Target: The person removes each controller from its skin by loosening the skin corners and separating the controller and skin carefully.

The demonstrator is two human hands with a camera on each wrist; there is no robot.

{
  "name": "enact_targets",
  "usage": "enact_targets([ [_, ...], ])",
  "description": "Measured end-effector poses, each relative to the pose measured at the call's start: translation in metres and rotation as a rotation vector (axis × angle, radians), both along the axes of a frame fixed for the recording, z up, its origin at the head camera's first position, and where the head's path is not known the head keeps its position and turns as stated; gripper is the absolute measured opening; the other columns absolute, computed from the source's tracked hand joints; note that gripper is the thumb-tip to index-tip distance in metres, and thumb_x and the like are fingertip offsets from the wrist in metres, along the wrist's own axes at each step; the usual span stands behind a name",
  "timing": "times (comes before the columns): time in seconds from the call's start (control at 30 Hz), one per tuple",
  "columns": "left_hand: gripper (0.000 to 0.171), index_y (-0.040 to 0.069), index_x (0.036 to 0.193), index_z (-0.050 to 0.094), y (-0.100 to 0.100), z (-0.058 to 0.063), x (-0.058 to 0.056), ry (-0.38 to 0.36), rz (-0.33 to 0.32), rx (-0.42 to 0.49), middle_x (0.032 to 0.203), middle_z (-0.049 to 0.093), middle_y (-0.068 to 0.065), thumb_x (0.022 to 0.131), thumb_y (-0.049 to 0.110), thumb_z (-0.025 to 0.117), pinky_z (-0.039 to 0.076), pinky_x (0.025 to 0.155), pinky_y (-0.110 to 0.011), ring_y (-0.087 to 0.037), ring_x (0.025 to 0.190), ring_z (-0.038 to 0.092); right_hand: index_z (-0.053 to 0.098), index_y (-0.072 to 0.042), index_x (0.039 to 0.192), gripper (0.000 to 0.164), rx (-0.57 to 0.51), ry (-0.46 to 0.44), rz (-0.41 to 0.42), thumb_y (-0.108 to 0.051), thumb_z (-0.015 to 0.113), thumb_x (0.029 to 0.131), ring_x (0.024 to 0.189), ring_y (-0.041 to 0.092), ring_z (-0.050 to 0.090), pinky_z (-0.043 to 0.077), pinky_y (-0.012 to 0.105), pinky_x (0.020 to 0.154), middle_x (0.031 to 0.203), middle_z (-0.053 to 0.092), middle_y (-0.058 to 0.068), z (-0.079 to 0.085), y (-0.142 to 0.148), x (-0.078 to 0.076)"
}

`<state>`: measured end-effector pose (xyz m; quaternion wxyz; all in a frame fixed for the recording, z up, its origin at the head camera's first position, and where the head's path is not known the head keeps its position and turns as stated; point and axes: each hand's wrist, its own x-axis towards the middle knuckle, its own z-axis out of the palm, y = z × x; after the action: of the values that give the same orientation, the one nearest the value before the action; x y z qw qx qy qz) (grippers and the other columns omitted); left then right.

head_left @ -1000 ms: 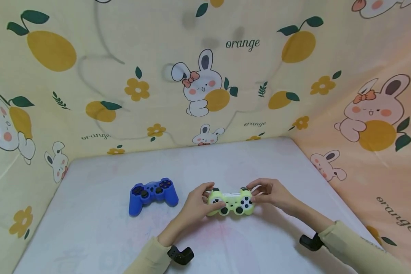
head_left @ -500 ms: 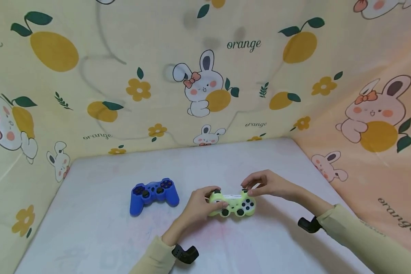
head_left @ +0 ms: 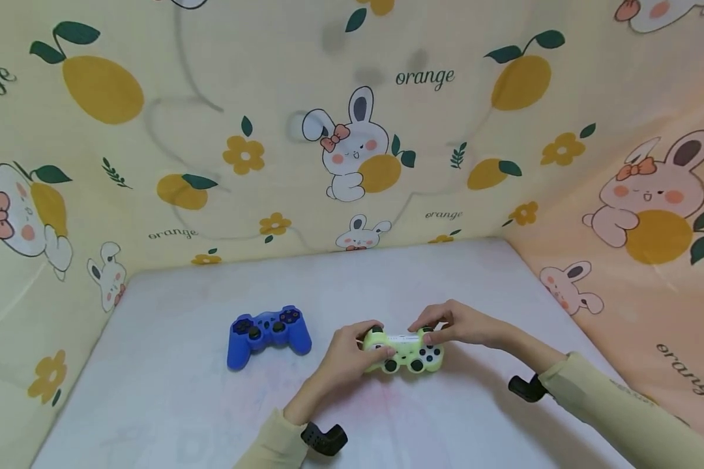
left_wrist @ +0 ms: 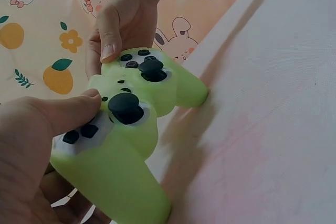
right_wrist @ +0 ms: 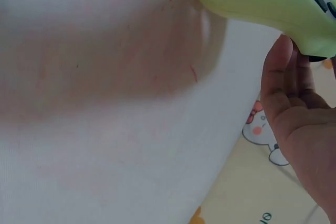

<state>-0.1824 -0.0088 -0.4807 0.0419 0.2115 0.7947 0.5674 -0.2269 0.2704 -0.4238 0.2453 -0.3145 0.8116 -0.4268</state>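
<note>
A lime-green game controller (head_left: 406, 347) with black thumbsticks and buttons is tilted up between both hands over the white table. My left hand (head_left: 341, 357) grips its left side, thumb laid across the top face beside the left stick and fingers behind. At the upper right corner, my right hand (head_left: 466, 324) pinches the controller near the shoulder button, its thumb on the front edge in the left wrist view. The right wrist view has the fingers of that right hand (right_wrist: 302, 111) partly behind the green shell. A blue game controller (head_left: 266, 327) lies to the left of my left hand.
The white table (head_left: 170, 365) meets a cloth backdrop (head_left: 258, 85) printed with rabbits and oranges at its back and sides. Each wrist carries a small black camera (head_left: 324, 440). A shadow falls under the green controller.
My right hand has shifted from the green controller's right side, up and over to its upper right corner, then down onto it. My left hand keeps its grip. The blue controller stays put.
</note>
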Motion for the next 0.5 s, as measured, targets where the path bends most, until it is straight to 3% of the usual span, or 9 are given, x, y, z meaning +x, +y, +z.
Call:
enact_targets([
  [0.17,0.045,0.008,0.116,0.068,0.001,-0.001,-0.001,0.009,-0.002,0.001,0.096,0.067,0.008,0.083,0.035,0.08,0.051,0.07,-0.027,-0.01,0.082,0.061,0.075,-0.019,0.115,0.024,-0.003,0.003,0.023,-0.018,0.072,0.091,0.108,0.026,0.056,0.052,0.039,0.084,0.112,0.066,0.002,0.001,0.0,-0.003],
  [0.37,0.041,0.008,0.112,0.069,0.0,-0.002,-0.001,0.027,-0.007,0.013,0.093,0.067,0.009,0.083,0.033,0.081,0.05,0.068,-0.026,-0.009,0.08,0.06,0.076,-0.013,0.109,0.021,-0.025,0.077,0.097,-0.015,0.074,0.088,0.098,0.023,0.06,0.054,0.04,0.077,0.105,0.067,0.006,0.004,-0.003,-0.008],
  [0.5,0.039,0.007,0.111,0.069,-0.001,0.001,0.0,0.042,-0.011,0.029,0.091,0.067,0.009,0.082,0.03,0.081,0.05,0.067,-0.025,-0.009,0.079,0.06,0.076,-0.015,0.102,0.015,0.002,0.128,0.146,-0.017,0.076,0.087,0.087,0.021,0.062,0.054,0.042,0.074,0.097,0.068,0.003,0.011,-0.009,-0.014],
])
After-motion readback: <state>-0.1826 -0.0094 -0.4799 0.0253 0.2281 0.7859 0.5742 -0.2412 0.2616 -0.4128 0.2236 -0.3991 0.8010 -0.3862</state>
